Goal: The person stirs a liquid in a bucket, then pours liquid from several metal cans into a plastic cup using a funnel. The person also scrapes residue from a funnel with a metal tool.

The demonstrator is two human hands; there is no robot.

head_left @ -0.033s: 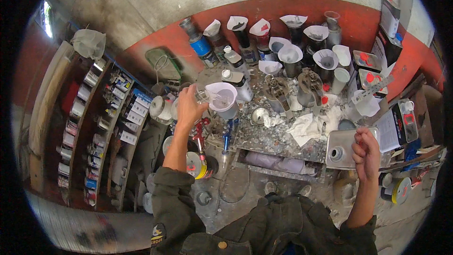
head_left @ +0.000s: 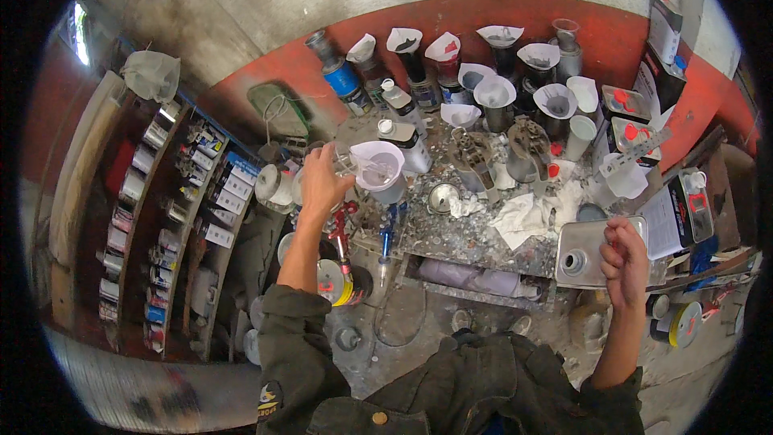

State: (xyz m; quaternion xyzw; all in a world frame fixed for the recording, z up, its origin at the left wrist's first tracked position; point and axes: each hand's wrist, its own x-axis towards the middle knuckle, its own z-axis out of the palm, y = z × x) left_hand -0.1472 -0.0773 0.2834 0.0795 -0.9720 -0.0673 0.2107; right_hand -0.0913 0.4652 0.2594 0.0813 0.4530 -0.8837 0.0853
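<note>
Spattered bench (head_left: 451, 235) — left hand (head_left: 323, 185) tilting clear cup (head_left: 345, 163)

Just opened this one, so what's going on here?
A person at a cluttered, stained bench has the left hand around a clear cup, tipped toward a white paper cone seated in a pale cup. The right hand, fingers curled, is at a rectangular metal can with an open spout; whether it grips the can is unclear. More paper cones sit in containers toward the back wall.
</note>
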